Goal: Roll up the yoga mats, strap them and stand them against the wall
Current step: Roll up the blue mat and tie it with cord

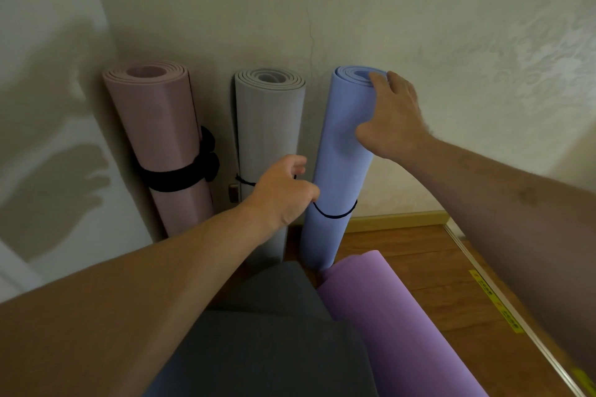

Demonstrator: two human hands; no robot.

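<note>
Your right hand (392, 116) rests on the top of the blue mat (338, 151), fingers laid over the rim of the roll and thumb spread along its side; the grip is loose, fingers nearly straight, steadying rather than clenching. Your left hand (283, 193) is lower down, at the left edge of the same roll, fingers curled; it appears to pinch the thin black cord (335, 214) that circles the blue mat below its middle, though the contact itself is hidden behind the hand.

The blue mat stands upright, rolled, leaning against the wall (419, 26), its foot on the wooden floor (419, 267). Just beside it to the left stands the grey mat (267, 126), also rolled and upright against the wall, with a thin dark strap (243, 181) around it, partly hidden by your left hand. Further left, in the corner, the pink mat (158, 126) leans tilted against the wall, bound by a wide black strap (177, 176).

Nearer to you, a purple mat (393, 325) lies rolled on the floor, its end near the foot of the blue mat. A dark grey mat (267, 325) lies touching it on the left, under your left forearm. A metal strip (516, 316) runs across the floor at right.
</note>
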